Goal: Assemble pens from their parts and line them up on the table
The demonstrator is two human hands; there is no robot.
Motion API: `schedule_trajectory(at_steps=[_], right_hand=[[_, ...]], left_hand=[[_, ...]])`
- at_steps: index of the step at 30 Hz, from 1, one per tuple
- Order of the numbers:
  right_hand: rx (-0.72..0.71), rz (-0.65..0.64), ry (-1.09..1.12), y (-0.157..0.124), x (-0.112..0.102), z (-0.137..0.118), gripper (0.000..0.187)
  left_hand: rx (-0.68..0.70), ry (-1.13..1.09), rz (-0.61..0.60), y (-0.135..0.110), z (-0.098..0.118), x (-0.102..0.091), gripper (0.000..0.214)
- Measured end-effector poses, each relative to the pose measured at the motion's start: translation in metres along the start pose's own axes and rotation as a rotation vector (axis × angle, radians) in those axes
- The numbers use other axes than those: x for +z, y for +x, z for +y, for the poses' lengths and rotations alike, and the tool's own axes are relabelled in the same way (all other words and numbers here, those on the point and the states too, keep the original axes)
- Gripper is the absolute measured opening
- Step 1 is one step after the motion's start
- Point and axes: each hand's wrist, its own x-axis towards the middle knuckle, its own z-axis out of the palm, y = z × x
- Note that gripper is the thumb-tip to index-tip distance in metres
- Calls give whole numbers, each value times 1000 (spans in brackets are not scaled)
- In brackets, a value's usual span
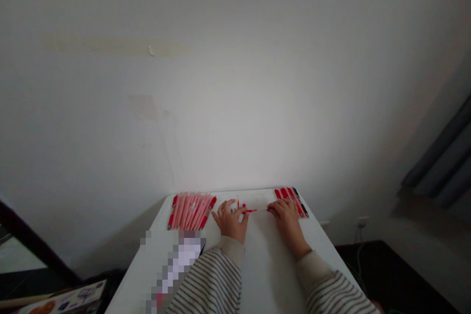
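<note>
My left hand (232, 222) pinches the left end of a thin pen refill (252, 211), red at this end and pale toward the right, above the middle of the white table. At its other end the fingertips of my right hand (287, 218) are closed on a small dark tip. Whether this is one piece or two is too small to tell. Small red pen parts (238, 203) lie just behind my left fingers. Close by my right hand is a row of red pens (283, 193), partly covered by that hand.
Several pink and red pens (189, 211) lie side by side at the table's back left. A blurred-out phone-like object (184, 257) is beside my left sleeve. The white table (261, 265) meets the wall (235, 83) at the back. A printed box (69, 299) is at the lower left.
</note>
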Motion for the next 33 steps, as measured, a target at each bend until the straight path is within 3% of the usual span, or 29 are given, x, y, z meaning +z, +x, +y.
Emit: schedule_trajectory(at_steps=[22, 33], right_hand=[[-89, 7, 19, -1, -5, -21, 16], [-114, -1, 111, -1, 0, -16, 12]], left_hand=[[7, -22, -54, -3, 7, 2, 14], [-11, -63, -99, -2, 4, 2, 12]])
